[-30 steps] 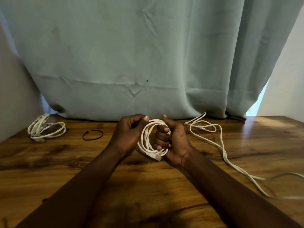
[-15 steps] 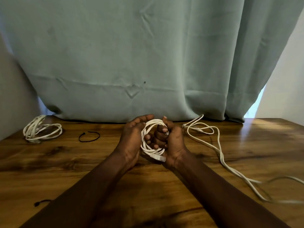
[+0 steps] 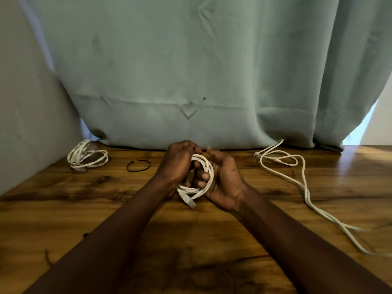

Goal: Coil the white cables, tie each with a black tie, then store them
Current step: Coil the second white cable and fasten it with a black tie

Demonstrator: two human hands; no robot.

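So, both hands are up near the middle of the far edge of the brown wooden desk (image 3: 106, 209), with a small coil of white cable (image 3: 209, 172) held between them. The left hand (image 3: 177, 166) is curled over the coil's upper left side, back of the hand toward the camera. The right hand (image 3: 226, 183) sits palm-up on the right, its fingers hooked through the middle of the loop so the strands wrap round them. A clear plug end (image 3: 190, 202) pokes out under the coil, close to the wood; can't tell if it touches.

Over at the far left corner a second white cable bundle (image 3: 84, 155) lies flat. Between it and the left hand is a thin black tie (image 3: 139, 170) bent into an open loop, touching neither. On the right, a long loose white cable (image 3: 306, 190) snakes from the far edge toward the right edge, well apart from the right hand. A pale green curtain (image 3: 191, 71) hangs behind the desk.
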